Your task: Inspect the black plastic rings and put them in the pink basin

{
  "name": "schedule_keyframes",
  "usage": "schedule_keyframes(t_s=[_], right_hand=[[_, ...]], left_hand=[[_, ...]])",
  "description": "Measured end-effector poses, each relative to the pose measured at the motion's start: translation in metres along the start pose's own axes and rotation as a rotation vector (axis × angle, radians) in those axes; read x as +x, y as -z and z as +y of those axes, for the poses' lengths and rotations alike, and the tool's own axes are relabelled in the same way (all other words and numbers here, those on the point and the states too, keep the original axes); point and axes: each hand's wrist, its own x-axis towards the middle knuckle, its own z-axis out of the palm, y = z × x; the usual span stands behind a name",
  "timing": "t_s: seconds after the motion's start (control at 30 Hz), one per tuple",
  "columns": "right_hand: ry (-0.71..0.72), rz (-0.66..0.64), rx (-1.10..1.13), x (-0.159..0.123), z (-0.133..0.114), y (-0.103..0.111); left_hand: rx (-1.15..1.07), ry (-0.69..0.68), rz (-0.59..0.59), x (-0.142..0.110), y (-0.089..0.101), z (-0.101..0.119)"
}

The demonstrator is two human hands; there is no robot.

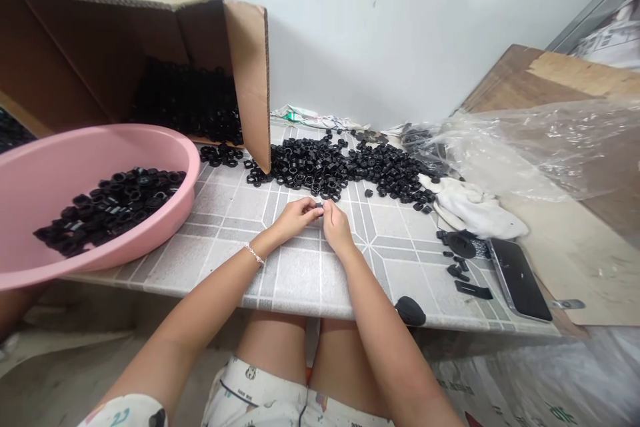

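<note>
My left hand [299, 217] and my right hand [337, 227] meet over the table, fingertips pinched together around a small black plastic part [319, 205]. Most of that part is hidden by the fingers. Just beyond them lies a long pile of black plastic nuts and small parts [320, 163], spread across the table from left to right. A pink basin [187, 197] at the left holds more black ring-shaped pieces. Behind it a cardboard box [250, 80] lies on its side, with many black pieces inside.
Right of the pile are a white cloth [480, 210], a smartphone [520, 280] and several loose black pieces [473, 289]. Clear plastic sheeting [540, 147] covers a board at the far right. A black rounded object [410, 311] sits at the table's front edge.
</note>
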Motion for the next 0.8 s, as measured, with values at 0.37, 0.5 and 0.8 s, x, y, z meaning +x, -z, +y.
schedule_keyframes(t_s=[0.37, 0.5, 0.8], right_hand=[[0.021, 0.009, 0.026, 0.001, 0.001, 0.002], [0.021, -0.02, 0.044, 0.003, 0.004, 0.0], [-0.177, -0.022, 0.192, 0.007, 0.009, -0.002]], left_hand=[[-0.287, 0.177, -0.074, 0.002, -0.006, 0.0], [-0.174, 0.092, -0.035, 0.002, -0.004, -0.004], [0.236, -0.338, 0.003, -0.003, 0.0, 0.003]])
